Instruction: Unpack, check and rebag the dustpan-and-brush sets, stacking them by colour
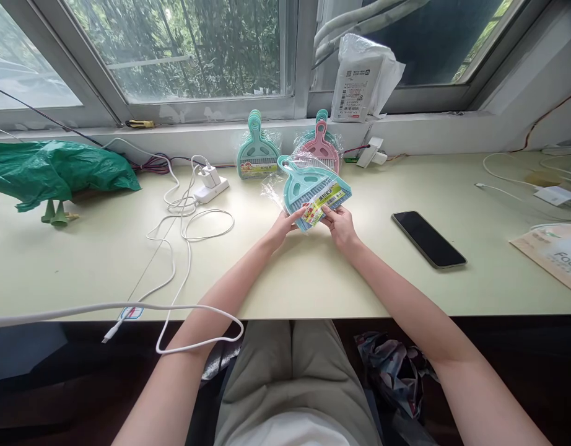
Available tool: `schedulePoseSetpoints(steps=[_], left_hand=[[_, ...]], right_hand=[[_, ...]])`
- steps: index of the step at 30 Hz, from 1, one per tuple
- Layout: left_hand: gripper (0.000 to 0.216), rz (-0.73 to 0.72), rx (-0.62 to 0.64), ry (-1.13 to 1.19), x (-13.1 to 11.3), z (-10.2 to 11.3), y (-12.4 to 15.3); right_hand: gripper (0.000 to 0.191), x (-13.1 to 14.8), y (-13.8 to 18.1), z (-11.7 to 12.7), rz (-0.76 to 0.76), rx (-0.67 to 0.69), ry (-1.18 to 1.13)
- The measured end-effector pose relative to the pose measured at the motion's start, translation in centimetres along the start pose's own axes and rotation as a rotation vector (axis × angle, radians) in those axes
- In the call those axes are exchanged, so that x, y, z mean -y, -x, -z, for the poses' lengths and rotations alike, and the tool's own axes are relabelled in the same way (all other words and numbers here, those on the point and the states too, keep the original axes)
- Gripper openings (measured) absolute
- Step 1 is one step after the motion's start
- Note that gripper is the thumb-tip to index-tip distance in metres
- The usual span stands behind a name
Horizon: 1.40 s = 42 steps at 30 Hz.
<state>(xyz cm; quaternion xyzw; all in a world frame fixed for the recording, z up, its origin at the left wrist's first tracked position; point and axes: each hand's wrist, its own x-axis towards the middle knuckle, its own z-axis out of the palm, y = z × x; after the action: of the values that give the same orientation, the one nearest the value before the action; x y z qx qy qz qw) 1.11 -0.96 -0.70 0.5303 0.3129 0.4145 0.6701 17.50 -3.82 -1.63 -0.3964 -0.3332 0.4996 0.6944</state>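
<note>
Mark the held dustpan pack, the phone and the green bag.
held dustpan pack (305, 183), head view, teal pan face.
phone (428, 239), head view, middle of the screen.
green bag (57, 168), head view, crumpled middle.

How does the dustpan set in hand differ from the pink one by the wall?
Colour: the held set is teal, the leaning set pink. Pose: the held set is tilted, gripped by left hand and right hand; the leaning set stands upright against the wall, untouched. Both are clear-wrapped, same shape.

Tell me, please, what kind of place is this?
Probably a home or office workspace: a long pale desk under a window, with a charger, cables and a phone on it.
</note>
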Motion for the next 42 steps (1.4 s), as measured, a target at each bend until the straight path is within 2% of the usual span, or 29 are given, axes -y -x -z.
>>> schedulePoseSetpoints(steps=[5,12,16,21,24,27,31,33,35,38,42], left_hand=[[0.059,-0.016,0.005,-0.011,-0.1,-0.8,0.4],[0.068,-0.191,-0.011,-0.074,-0.4,-1.0,0.5],[0.061,-0.089,0.040,-0.040,-0.6,-0.7,0.4],[0.055,-0.050,-0.034,0.106,-0.9,-0.1,0.1],[0.055,-0.049,-0.053,0.082,-0.9,0.1,0.0],[0.057,-0.007,0.004,-0.041,-1.0,-0.1,0.3],[0.062,0.080,0.233,-0.140,-0.9,-0.7,0.9],[0.063,0.084,0.291,-0.105,-0.7,-0.9,0.9],[0.062,0.040,0.236,-0.040,-0.5,-0.9,0.7],[0.057,-0.062,0.064,0.073,-0.6,-0.5,0.1],[0.052,-0.131,-0.068,0.185,-1.6,0.6,-0.2]], right_hand=[[0.027,0.0,0.1,-0.2,0.021,-0.056,-0.026],[0.032,0.1,0.0,-0.3,0.050,-0.027,-0.012],[0.036,0.6,-0.1,-0.2,0.039,0.015,-0.020],[0.036,0.7,0.1,-0.3,0.035,0.086,0.016],[0.036,0.5,0.2,-0.4,0.032,0.086,0.012],[0.034,0.5,0.2,-0.3,0.042,0.051,0.003],[0.032,0.9,0.3,-0.4,0.061,0.006,-0.008],[0.031,1.0,0.3,-0.5,0.060,0.000,-0.017],[0.030,1.0,0.3,-0.5,0.052,-0.004,-0.027],[0.030,0.8,0.4,-0.6,0.032,-0.002,-0.023],[0.031,0.4,0.5,-0.6,-0.024,0.067,0.014]])
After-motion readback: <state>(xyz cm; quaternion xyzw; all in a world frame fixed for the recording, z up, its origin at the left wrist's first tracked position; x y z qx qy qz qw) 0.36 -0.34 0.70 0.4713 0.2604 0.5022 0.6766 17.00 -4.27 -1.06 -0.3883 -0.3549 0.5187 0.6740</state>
